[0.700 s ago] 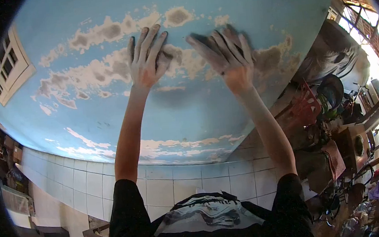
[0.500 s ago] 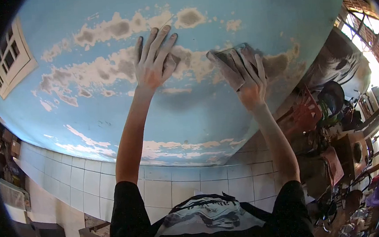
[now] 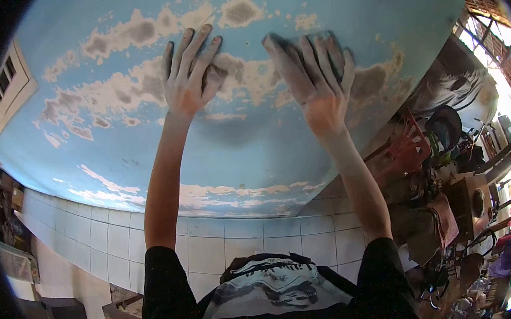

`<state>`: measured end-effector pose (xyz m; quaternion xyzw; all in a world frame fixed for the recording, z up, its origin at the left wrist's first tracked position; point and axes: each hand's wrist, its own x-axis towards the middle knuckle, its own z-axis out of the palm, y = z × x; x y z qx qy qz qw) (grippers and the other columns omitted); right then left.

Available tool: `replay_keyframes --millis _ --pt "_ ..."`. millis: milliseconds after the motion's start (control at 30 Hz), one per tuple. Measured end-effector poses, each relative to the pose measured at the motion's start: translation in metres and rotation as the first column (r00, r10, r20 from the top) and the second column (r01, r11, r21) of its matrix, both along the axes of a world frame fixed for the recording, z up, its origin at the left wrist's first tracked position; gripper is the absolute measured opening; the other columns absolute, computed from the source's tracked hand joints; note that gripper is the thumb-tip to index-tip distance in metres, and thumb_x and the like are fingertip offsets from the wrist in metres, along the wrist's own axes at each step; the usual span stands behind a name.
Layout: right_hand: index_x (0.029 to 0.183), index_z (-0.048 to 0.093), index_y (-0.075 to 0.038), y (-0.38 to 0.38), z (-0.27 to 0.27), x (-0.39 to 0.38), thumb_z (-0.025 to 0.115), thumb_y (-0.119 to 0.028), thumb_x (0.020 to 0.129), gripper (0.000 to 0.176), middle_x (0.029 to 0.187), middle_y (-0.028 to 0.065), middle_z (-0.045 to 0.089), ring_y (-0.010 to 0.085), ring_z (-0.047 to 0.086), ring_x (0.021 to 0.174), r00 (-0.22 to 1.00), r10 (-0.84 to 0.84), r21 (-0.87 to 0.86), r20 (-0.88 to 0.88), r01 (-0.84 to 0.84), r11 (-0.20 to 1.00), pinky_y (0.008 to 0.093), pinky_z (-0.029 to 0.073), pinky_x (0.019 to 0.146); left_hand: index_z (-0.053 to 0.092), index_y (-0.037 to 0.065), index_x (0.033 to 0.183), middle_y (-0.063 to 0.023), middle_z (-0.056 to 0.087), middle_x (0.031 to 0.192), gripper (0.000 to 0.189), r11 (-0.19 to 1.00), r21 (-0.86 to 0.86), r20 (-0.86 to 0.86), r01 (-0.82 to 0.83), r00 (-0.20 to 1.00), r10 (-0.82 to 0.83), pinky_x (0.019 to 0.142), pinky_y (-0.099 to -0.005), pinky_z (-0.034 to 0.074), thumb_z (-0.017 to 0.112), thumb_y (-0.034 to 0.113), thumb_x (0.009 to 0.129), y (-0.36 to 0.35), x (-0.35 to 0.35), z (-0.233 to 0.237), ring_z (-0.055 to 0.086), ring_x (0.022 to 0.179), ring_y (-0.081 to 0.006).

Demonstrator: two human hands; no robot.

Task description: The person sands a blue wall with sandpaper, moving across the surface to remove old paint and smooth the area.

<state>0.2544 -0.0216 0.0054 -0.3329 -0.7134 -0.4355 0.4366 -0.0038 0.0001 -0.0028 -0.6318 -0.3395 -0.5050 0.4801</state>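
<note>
My left hand [image 3: 188,84] lies against the blue wall [image 3: 236,143], fingers spread and pointing up, over a band of whitish and grey patches [image 3: 112,94]. Grey dust coats its fingers; a grey shape by the thumb is too unclear to name. Farther right, my right hand [image 3: 319,79] presses on a dark grey sheet [image 3: 337,63] against the wall, its thumb stretched to the upper left. Most of the sheet is hidden under the fingers and palm. Both forearms are raised, with dust on the skin.
White tiles [image 3: 244,247] line the lower wall. A white-framed window [image 3: 10,83] is at the upper left. On the right stand a red plastic chair [image 3: 410,144], a wooden box [image 3: 472,202] and assorted clutter. A dark bench-like object [image 3: 63,311] is at lower left.
My right hand has moved slightly up and left, turned a little, and now covers more of the sheet. My left hand has shifted slightly left. The whole view has shifted a little.
</note>
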Motion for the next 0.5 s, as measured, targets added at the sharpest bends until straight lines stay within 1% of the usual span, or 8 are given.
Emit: replay_keyframes --millis 100,167,200,267,400,467,500 --pt "0.121 0.063 -0.023 -0.004 -0.01 0.003 0.068 -0.016 0.078 0.044 0.117 0.0067 0.065 0.0336 0.052 0.12 0.999 0.022 0.054 -0.023 -0.021 0.998 0.0526 0.029 0.105 0.062 0.02 0.121 -0.0015 0.056 0.132 0.04 1.0 -0.021 0.016 0.0 1.0 0.0 0.106 -0.0466 0.032 0.046 0.021 0.084 0.0 -0.001 -0.002 0.05 0.124 -0.0234" --pt "0.123 0.063 -0.023 -0.009 -0.012 0.007 0.065 -0.011 0.08 0.045 0.116 0.0077 0.065 0.0335 0.052 0.12 0.992 0.032 -0.018 -0.125 -0.035 0.999 0.0522 0.029 0.104 0.062 0.021 0.121 -0.0017 0.056 0.132 0.039 1.0 -0.01 0.021 0.005 1.0 -0.005 0.106 -0.0462 0.032 0.046 0.021 0.085 0.001 -0.001 0.0 0.05 0.124 -0.0234" --pt "0.123 0.063 -0.023 -0.01 -0.012 0.005 0.065 -0.011 0.08 0.045 0.116 0.0077 0.065 0.0335 0.052 0.12 0.991 0.022 -0.029 -0.13 -0.026 0.999 0.0522 0.029 0.104 0.062 0.021 0.121 -0.002 0.056 0.131 0.038 1.0 -0.004 0.022 0.017 1.0 -0.016 0.106 -0.0459 0.032 0.046 0.022 0.086 0.0 0.0 -0.001 0.05 0.124 -0.0235" --pt "0.122 0.063 -0.024 -0.001 -0.003 -0.005 0.062 -0.006 0.081 0.045 0.112 0.0087 0.067 0.032 0.055 0.117 0.983 0.028 0.005 -0.18 -0.027 1.0 0.0519 0.029 0.104 0.062 0.021 0.121 -0.0023 0.056 0.131 0.037 1.0 -0.005 0.014 0.011 1.0 -0.011 0.106 -0.0457 0.032 0.046 0.023 0.087 0.0 0.0 -0.002 0.05 0.124 -0.0236" --pt "0.122 0.063 -0.023 0.002 -0.02 -0.001 0.061 -0.004 0.081 0.046 0.11 0.0088 0.068 0.0294 0.056 0.116 0.989 0.024 0.007 -0.147 -0.024 1.0 0.0502 0.031 0.104 0.062 0.02 0.121 -0.0031 0.056 0.131 0.036 1.0 0.006 0.005 -0.008 1.0 0.008 0.106 -0.0457 0.032 0.046 0.025 0.089 -0.002 0.001 0.0 0.051 0.124 -0.0246" --pt "0.122 0.063 -0.023 0.005 -0.024 0.003 0.062 -0.005 0.081 0.045 0.109 0.008 0.068 0.0272 0.057 0.116 0.976 0.064 0.039 -0.206 -0.057 0.998 0.0476 0.034 0.103 0.062 0.02 0.12 -0.0032 0.056 0.131 0.036 1.0 0.016 0.011 -0.021 1.0 0.021 0.106 -0.0456 0.032 0.045 0.025 0.089 0.0 -0.001 0.002 0.051 0.123 -0.0246" --pt "0.122 0.063 -0.023 0.001 -0.018 0.0 0.062 -0.005 0.081 0.045 0.109 0.008 0.068 0.0272 0.057 0.116 0.975 0.051 0.028 -0.216 -0.046 0.999 0.0476 0.034 0.103 0.062 0.02 0.12 -0.0033 0.057 0.131 0.036 1.0 0.004 0.01 -0.014 1.0 0.014 0.106 -0.0455 0.032 0.045 0.025 0.089 -0.001 0.002 -0.001 0.051 0.123 -0.0246"
